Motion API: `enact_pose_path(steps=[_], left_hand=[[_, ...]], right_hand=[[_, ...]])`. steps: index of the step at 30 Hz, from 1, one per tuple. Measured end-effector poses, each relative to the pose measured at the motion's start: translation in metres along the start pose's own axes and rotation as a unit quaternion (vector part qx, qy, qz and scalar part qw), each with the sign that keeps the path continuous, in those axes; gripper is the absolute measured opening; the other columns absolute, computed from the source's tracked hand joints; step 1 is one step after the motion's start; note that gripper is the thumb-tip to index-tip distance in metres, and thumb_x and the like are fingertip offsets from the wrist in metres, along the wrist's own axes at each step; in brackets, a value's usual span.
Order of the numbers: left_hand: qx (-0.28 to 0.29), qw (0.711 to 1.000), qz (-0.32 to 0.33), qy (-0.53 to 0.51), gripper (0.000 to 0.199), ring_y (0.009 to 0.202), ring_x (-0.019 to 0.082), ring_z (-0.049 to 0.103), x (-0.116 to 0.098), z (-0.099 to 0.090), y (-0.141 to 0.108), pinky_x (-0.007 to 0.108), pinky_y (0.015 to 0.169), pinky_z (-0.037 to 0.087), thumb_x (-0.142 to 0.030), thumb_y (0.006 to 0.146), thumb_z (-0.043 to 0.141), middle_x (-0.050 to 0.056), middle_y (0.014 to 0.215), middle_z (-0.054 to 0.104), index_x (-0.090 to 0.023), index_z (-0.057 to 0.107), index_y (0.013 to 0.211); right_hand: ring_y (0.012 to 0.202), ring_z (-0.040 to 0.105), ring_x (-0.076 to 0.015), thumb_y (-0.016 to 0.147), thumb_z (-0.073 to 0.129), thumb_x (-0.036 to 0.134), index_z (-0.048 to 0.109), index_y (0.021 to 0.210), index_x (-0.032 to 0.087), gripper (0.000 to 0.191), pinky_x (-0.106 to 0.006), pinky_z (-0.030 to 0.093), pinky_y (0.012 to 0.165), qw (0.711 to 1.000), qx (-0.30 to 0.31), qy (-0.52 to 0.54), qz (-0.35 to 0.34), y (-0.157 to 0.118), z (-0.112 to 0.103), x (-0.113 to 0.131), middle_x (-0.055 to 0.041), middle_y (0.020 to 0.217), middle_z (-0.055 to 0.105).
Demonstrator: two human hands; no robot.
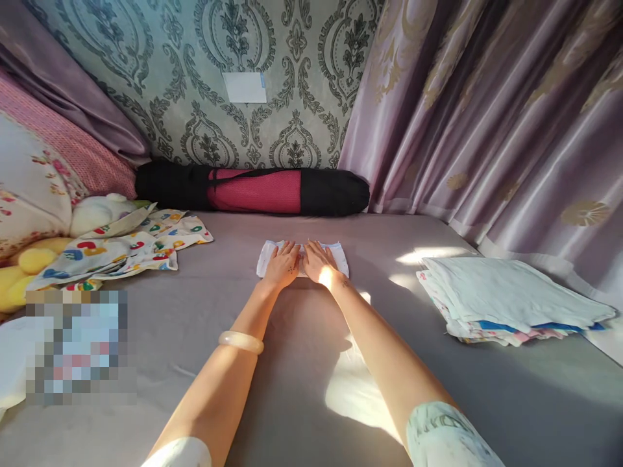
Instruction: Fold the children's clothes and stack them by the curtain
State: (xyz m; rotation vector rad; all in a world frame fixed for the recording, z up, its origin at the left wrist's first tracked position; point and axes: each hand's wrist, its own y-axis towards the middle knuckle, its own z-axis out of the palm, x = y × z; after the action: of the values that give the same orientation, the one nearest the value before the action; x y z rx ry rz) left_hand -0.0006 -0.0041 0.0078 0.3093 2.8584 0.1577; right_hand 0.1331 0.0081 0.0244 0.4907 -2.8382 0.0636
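Observation:
A small white folded cloth with faint markings lies on the grey sheet in the middle of the view. My left hand rests flat on its left half, fingers stretched forward. On the right half lies my right hand, also flat with the fingers extended. The two hands are side by side, close together at the cloth's centre, and cover much of it. A pale bangle sits on my left forearm.
A stack of folded cloths lies at right, near the purple curtain. Behind the hands is a black and pink roll bag against the wall. Colourful printed cloth and plush toys lie at left, beside a blurred item.

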Motion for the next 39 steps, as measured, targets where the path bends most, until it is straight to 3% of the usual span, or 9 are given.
enact_pose_path(steps=[4,8,12,18,22,25,31,34,39], left_hand=[[-0.03,0.998,-0.041,0.036,0.048,0.147,0.026,0.029,0.008,0.0,-0.002,0.049,0.12,0.019,-0.025,0.099,0.029,0.013,0.154,0.042,-0.015,0.046,0.143],[0.005,0.997,-0.07,0.035,0.048,0.146,0.027,0.031,0.017,0.007,-0.003,0.051,0.119,0.022,-0.03,0.101,0.028,0.014,0.155,0.04,-0.015,0.047,0.142],[0.01,0.997,-0.076,0.013,0.046,0.146,0.027,0.031,0.019,0.009,-0.001,0.051,0.119,0.021,-0.029,0.101,0.031,0.014,0.155,0.039,-0.016,0.047,0.141],[-0.045,0.985,-0.069,-0.153,0.038,0.14,0.029,0.042,0.028,0.004,0.007,0.048,0.117,0.027,-0.021,0.094,0.043,0.015,0.146,0.052,-0.015,0.06,0.127],[-0.114,0.95,-0.088,-0.278,0.038,0.113,0.026,0.063,0.044,-0.006,0.012,0.039,0.102,0.047,-0.026,0.09,0.047,0.013,0.122,0.069,-0.015,0.066,0.122],[-0.174,0.898,-0.125,-0.384,0.037,0.097,0.024,0.068,0.057,-0.011,0.01,0.038,0.092,0.051,-0.031,0.087,0.05,0.01,0.105,0.074,-0.016,0.07,0.113],[-0.224,0.803,-0.234,-0.5,0.029,0.097,0.024,0.068,0.075,-0.011,0.002,0.034,0.087,0.052,-0.029,0.082,0.055,0.013,0.101,0.074,-0.012,0.072,0.098],[-0.218,0.777,-0.276,-0.523,0.027,0.101,0.022,0.068,0.079,-0.009,0.001,0.033,0.086,0.053,-0.026,0.083,0.053,0.013,0.106,0.073,-0.013,0.071,0.097],[-0.208,0.756,-0.288,-0.551,0.024,0.102,0.022,0.068,0.079,-0.007,0.003,0.032,0.085,0.054,-0.025,0.083,0.054,0.013,0.107,0.073,-0.013,0.071,0.095]], right_hand=[[0.148,0.025,-0.0227,0.101,0.027,0.026,0.043,0.147,0.012,0.051,-0.044,0.018,0.12,0.998,-0.045,-0.015,-0.031,0.007,0.011,0.011,-0.0105,0.158,0.036],[0.145,0.034,-0.0236,0.101,0.029,0.029,0.048,0.144,0.014,0.05,-0.043,0.021,0.119,0.995,-0.092,-0.019,-0.029,0.006,0.032,0.013,-0.0118,0.152,0.045],[0.143,0.036,-0.0242,0.1,0.031,0.028,0.05,0.143,0.013,0.049,-0.043,0.022,0.119,0.993,-0.107,-0.023,-0.034,0.006,0.038,0.012,-0.0118,0.151,0.046],[0.144,0.034,-0.024,0.1,0.028,0.029,0.047,0.145,0.015,0.051,-0.043,0.023,0.119,0.997,-0.071,-0.036,-0.024,0.006,0.028,0.014,-0.0114,0.153,0.044],[0.145,0.032,-0.0252,0.1,0.028,0.029,0.047,0.145,0.013,0.052,-0.046,0.019,0.12,0.996,-0.064,-0.045,-0.032,0.009,0.02,0.026,-0.012,0.153,0.043],[0.147,0.029,-0.0248,0.1,0.028,0.03,0.044,0.147,0.01,0.053,-0.045,0.014,0.121,0.995,-0.073,-0.045,-0.054,0.013,0.021,0.039,-0.0122,0.155,0.04],[0.147,0.028,-0.0263,0.103,0.023,0.038,0.042,0.148,0.01,0.057,-0.046,0.017,0.12,0.997,-0.06,-0.038,-0.024,0.014,0.036,0.052,-0.0126,0.156,0.038],[0.147,0.027,-0.0267,0.103,0.022,0.036,0.042,0.148,0.009,0.057,-0.047,0.016,0.12,0.997,-0.061,-0.043,-0.023,0.013,0.039,0.051,-0.0129,0.157,0.037],[0.147,0.026,-0.0267,0.102,0.023,0.037,0.041,0.149,0.011,0.056,-0.048,0.016,0.12,0.998,-0.035,-0.043,-0.018,0.014,0.034,0.051,-0.0128,0.158,0.035]])
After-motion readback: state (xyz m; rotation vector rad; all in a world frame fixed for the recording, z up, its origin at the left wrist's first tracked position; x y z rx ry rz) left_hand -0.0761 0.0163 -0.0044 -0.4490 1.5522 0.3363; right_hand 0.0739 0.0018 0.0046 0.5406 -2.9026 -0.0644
